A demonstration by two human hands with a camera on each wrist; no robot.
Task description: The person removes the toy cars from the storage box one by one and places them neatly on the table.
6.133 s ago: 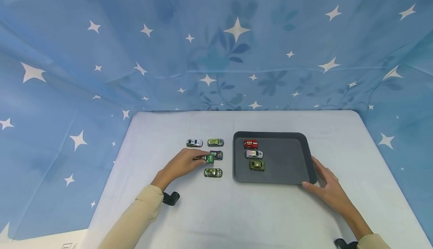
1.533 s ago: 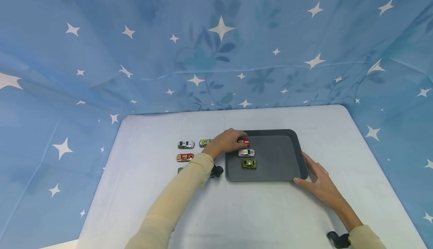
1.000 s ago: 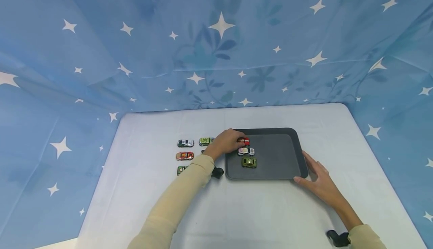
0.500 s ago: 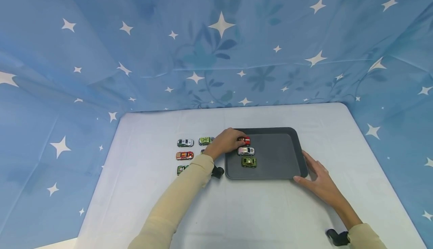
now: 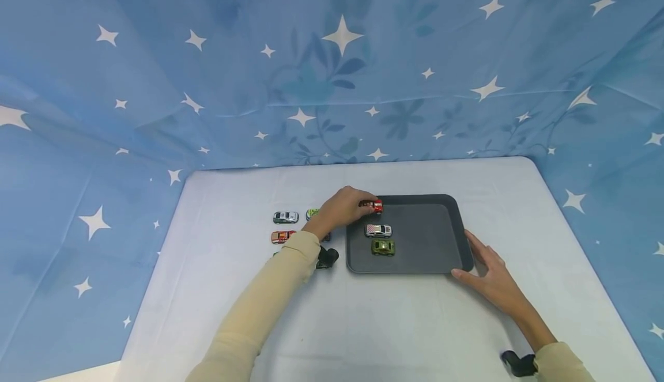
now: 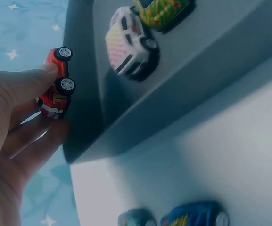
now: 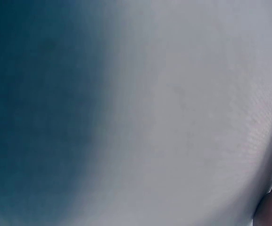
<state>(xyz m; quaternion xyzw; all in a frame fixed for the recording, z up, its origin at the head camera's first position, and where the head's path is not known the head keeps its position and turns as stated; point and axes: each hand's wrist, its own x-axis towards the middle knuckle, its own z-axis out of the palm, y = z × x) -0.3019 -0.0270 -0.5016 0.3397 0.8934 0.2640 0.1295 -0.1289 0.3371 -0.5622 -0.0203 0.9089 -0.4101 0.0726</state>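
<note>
— What are you holding right now?

— I'm pinching the red car (image 5: pixel 374 205) between the thumb and fingers (image 6: pixel 29 84) of my left hand (image 5: pixel 339 212). It's lifted clear, hanging over the far left corner of the grey tray (image 5: pixel 446 262), tilted with its wheels turned sideways.

— And the other hand?

— My right hand (image 5: pixel 490 281) is lying flat with fingers straight, resting against the tray's near right corner and gripping nothing. The wrist camera on that side is showing only white tablecloth (image 7: pixel 183 113).

— What's left in the tray?

— The white car (image 5: pixel 378 230) and the olive car (image 5: pixel 383 247), one just behind the other near the left wall. More cars are sitting on the cloth to the left: a silver car (image 5: pixel 285 217) and an orange car (image 5: pixel 282 236), with others partly hidden under my forearm.

— What could go wrong?

— I think my grip is the weak spot. I'm holding only the car's sides with my fingertips, and it's tilted, so it could slip and drop onto the rim or roll off. My sleeve is also passing low over the hidden cars and could nudge them out of line.
</note>
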